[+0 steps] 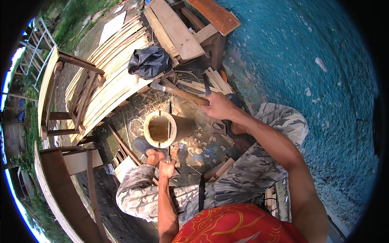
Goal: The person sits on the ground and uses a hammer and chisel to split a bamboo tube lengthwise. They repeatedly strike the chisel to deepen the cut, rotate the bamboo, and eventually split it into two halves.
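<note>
Apart from each other, the left hand is clasping the handle of a narrow blade and the right hand is gripping a wooden-handled hammer. The blade is crossing the mouth of a round, hollow wooden tube. Beyond the tube, curly shavings are lying scattered and a crumpled black bag is resting on pale slats.

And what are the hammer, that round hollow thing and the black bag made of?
Hammer: brown handle, likely bare wood; its grey head looks like metal. Round hollow thing: probably unpainted wood or bamboo, from its pale tan rim. Black bag: seemingly shiny plastic, given its crumpled folds.
</note>
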`<state>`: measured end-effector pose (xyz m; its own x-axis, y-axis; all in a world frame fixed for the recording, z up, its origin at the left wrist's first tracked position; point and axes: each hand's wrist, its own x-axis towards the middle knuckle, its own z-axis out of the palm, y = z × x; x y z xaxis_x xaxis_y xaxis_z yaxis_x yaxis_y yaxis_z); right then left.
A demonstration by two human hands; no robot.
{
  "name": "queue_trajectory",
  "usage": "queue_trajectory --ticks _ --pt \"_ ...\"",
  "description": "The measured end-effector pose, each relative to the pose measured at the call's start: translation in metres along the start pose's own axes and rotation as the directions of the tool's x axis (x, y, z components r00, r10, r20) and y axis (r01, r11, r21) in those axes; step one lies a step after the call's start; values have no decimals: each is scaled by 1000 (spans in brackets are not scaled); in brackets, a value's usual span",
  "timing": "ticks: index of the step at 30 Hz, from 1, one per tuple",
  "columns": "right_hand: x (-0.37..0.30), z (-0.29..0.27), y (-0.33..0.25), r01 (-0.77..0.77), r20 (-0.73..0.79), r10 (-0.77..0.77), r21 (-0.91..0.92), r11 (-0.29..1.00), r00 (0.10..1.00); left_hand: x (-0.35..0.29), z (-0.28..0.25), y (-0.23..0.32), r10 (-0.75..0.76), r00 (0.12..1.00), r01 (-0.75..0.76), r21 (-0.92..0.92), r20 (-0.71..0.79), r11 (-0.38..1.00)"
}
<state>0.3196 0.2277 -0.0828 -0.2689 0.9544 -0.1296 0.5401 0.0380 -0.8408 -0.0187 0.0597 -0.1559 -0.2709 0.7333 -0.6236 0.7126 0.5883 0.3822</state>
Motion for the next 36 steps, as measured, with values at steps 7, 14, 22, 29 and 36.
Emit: queue_trajectory --ticks 7,14,22,29,36 --pt "-21 -29 -55 253 -280 -150 378 891 948 -5 -5 5 4 998 -5 23 63 1000" --pt "-35 12 6 -220 163 244 -152 964 956 2 -17 3 7 999 -10 84 44 996" --pt "-36 -36 -76 129 -228 -72 245 961 971 8 -26 -6 55 994 -62 72 91 995" --pt "-60 29 0 -166 -45 163 -78 983 986 1 -30 15 110 994 -112 78 26 991" --pt "-46 -17 -49 102 -237 -38 264 959 971 -6 -48 29 25 987 -36 69 156 997"
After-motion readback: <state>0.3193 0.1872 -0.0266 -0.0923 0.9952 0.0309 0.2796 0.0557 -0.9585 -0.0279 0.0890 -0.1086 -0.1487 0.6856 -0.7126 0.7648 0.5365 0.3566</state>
